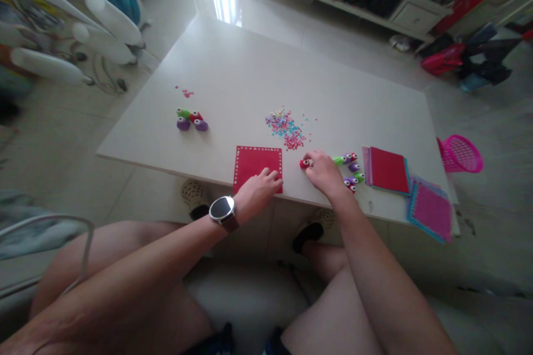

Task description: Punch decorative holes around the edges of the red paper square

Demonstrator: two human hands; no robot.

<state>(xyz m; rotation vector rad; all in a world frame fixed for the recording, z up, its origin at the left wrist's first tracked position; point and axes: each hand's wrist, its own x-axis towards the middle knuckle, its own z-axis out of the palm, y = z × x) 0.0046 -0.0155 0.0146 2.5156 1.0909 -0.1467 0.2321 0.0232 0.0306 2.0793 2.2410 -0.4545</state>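
Observation:
A red square sheet of paper (253, 162) lies at the table's near edge, with small holes punched along its visible borders. My left hand (258, 194) rests on its lower right part, fingers stretched out over the paper and covering that corner. To the right of the sheet, my right hand (322, 172) has its fingers closed around a small red craft punch (303, 164) with a white button, held low by the tabletop. Just past that hand stand several other small punches in green, purple and red, such as a purple punch (354, 167).
Punched paper bits (289, 130) lie scattered mid-table. Several punches (183, 123) and a few red bits (188, 94) are at left. A red paper stack (388, 169) and punched pink and blue sheets (431, 209) lie at right. A pink basket (462, 153) stands beyond the table (350, 100).

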